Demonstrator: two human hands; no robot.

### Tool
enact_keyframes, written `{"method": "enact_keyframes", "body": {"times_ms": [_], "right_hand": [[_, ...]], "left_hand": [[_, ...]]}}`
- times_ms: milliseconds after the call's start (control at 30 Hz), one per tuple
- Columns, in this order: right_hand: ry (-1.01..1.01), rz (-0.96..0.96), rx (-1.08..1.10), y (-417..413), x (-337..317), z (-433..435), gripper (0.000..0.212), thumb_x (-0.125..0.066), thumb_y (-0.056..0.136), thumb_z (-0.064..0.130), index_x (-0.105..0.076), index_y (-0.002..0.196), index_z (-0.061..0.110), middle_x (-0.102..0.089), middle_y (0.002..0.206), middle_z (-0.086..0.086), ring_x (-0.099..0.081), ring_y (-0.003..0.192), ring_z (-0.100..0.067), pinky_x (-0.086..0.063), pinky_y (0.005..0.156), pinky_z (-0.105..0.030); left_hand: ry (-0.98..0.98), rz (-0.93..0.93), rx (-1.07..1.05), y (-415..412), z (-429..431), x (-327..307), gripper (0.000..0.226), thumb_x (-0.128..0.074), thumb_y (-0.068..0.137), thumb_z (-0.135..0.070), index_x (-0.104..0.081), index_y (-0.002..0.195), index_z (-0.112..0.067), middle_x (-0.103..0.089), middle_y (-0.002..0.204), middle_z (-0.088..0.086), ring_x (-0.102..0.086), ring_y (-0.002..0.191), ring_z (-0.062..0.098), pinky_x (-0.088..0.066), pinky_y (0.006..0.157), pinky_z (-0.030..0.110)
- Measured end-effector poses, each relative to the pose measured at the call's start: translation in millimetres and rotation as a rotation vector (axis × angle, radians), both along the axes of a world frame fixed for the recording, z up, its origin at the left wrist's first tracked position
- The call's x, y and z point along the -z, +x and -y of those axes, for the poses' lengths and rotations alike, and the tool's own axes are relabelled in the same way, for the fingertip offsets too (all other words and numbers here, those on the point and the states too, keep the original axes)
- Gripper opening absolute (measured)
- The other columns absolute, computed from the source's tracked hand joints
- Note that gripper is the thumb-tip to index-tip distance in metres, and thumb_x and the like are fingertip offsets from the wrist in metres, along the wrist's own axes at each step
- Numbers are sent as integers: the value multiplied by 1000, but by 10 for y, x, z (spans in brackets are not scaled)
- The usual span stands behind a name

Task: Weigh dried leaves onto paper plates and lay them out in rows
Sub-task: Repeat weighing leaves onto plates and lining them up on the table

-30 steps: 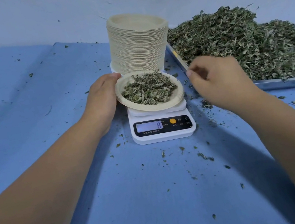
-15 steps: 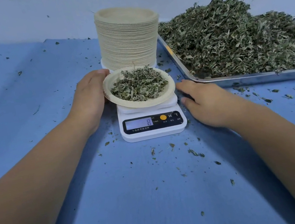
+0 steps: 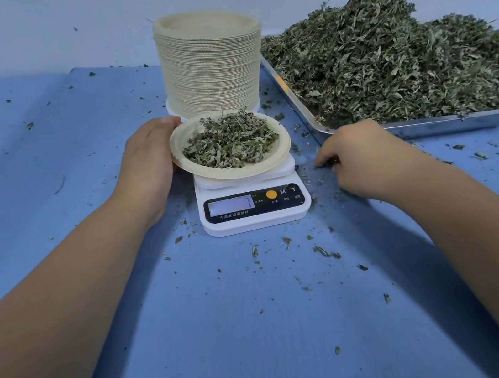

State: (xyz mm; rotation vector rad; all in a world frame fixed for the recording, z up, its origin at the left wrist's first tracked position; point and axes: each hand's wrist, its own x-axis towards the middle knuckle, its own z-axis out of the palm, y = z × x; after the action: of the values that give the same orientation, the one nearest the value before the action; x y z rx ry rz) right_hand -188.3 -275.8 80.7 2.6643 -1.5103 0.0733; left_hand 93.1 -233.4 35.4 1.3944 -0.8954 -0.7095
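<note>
While the plate [image 3: 238, 172] sits on the scale [image 3: 260, 221], the head view puts the left hand [image 3: 147, 159] hard against its left rim. The thumb lies over the edge and the fingers seem to go under it, so we take this hand to be gripping the plate. The plate looks tipped a little, left side raised, with its heap of leaves [image 3: 230, 144] in the middle. The display [image 3: 231, 205] appears to read 7. Directly behind the scale stands the stack [image 3: 211, 69] of spare plates.

The right hand [image 3: 365, 159] is on the cloth [image 3: 199, 329] just right of the scale, between it and the near corner of the tray [image 3: 429, 127]. Its knuckles are up and its fingers curl down onto loose scraps [image 3: 324, 250]; whether they pinch any we cannot tell. The pile [image 3: 386, 67] in the tray lies beyond and to the right of that hand.

What the next move turns on, we judge, is this: the plate is round, with no long axis to mind, and lies immediately right of the left hand, much the nearer one. The right hand is apart from it, past the scale's corner. If the weight is short, the right hand has leaves close by to add. If it is accepted, the left hand is placed to carry the plate off leftward.
</note>
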Motion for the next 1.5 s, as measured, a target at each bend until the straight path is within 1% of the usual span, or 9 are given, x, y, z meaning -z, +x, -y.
{"method": "enact_keyframes", "body": {"times_ms": [333,500,633,733,900,1000,1233,1367,1500], "right_hand": [[-48,118,-14,19,-31,-26,32,-55,92,-2,-78,104,18,-75,105,0,-66,96,-22,-52,92,-28],[-182,547,-50,-56,-31,-26,27,-63,89,0,-81,91,19,-70,79,13,-58,60,3,-45,75,-3],[-375,832,-2,-64,-26,86,25,-60,94,8,-79,100,23,-68,84,19,-65,74,-2,-49,76,-5],[-309,711,121,-166,11,267,22,-55,102,19,-72,116,18,-66,87,9,-59,68,-8,-53,78,-25],[-229,653,98,-241,115,279,23,-51,105,26,-70,116,21,-67,79,5,-51,52,-3,-38,52,-15],[-306,697,13,-147,72,170,13,-63,98,24,-73,106,21,-69,84,8,-53,56,11,-37,55,-9],[-122,521,-140,129,137,-42,42,-45,104,49,-62,129,20,-68,98,9,-62,93,-17,-45,87,-33],[61,553,-198,216,188,-122,51,-39,104,54,-43,146,27,-71,111,-12,-58,118,-19,-16,125,-39],[19,557,-273,265,136,-208,52,-47,98,61,-50,139,29,-50,78,24,-58,82,8,-26,121,-47]], "left_hand": [[-11,-29,3,-30,-23,-11,34,-54,86,-38,-77,104,-22,-74,110,10,-67,95,27,-54,90,48],[-11,-23,-2,-54,-43,-36,36,-53,82,-42,-77,100,-22,-73,111,12,-67,95,27,-53,97,54],[-6,0,-1,-58,-46,-38,36,-53,83,-42,-77,101,-22,-73,109,11,-68,100,31,-53,93,54],[4,18,6,-57,-61,-52,38,-52,85,-42,-77,106,-22,-74,112,8,-67,111,35,-51,103,59],[11,30,11,-60,-73,-68,38,-52,84,-42,-77,107,-25,-74,115,4,-67,113,31,-51,104,57],[14,40,11,-54,-56,-62,36,-52,89,-39,-76,110,-24,-74,115,2,-68,108,26,-52,96,48],[41,78,39,-86,-87,-99,44,-46,92,-45,-73,121,-26,-67,132,3,-60,126,25,-42,114,54],[58,-89,38,-189,-127,-195,41,-51,97,-38,-71,119,-10,-72,121,15,-65,119,35,-42,113,57],[-32,-243,-12,-249,-166,-323,35,-51,102,-24,-81,87,-19,-77,90,2,-74,87,18,-56,91,39]]}}
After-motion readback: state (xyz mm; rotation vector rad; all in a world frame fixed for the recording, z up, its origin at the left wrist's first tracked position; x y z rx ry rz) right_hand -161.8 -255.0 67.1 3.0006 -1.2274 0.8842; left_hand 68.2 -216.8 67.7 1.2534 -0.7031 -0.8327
